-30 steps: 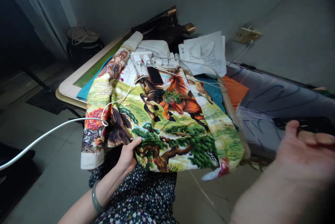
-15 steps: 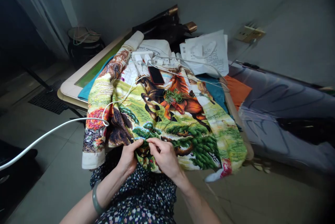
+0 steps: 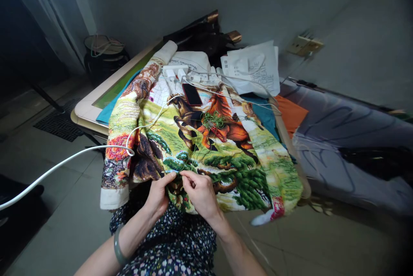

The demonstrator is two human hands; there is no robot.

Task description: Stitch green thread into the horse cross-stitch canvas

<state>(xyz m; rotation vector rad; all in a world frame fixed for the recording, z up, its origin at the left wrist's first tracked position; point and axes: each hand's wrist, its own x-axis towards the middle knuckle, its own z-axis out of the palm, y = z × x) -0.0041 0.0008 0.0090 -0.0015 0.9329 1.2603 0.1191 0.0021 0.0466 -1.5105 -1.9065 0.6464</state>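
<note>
A cross-stitch cloth (image 3: 226, 155) with horses and green trees spreads over the table, its left and right sides rolled or folded inward. My left hand (image 3: 158, 194) grips the cloth's near edge, thumb on top and fingers underneath. Close beside it, my right hand (image 3: 201, 194) is closed in a pinch just over the stitched area; whatever sits between the fingertips is too small to make out. Farther up the cloth lies a tangle of green thread (image 3: 213, 120), with loose strands trailing toward my hands.
A phone (image 3: 191, 94) rests on the cloth beside a white power strip (image 3: 175, 69) with plugs. One white cable (image 3: 64, 166) crosses the left side. White paper bags (image 3: 251, 67) lie at the back right, near a wall socket (image 3: 305, 44). The table's edge (image 3: 88, 116) shows at left.
The view has shifted very slightly. Both hands stay at the cloth's near edge, and the right hand's fingers have turned a little; nothing else has visibly moved.
</note>
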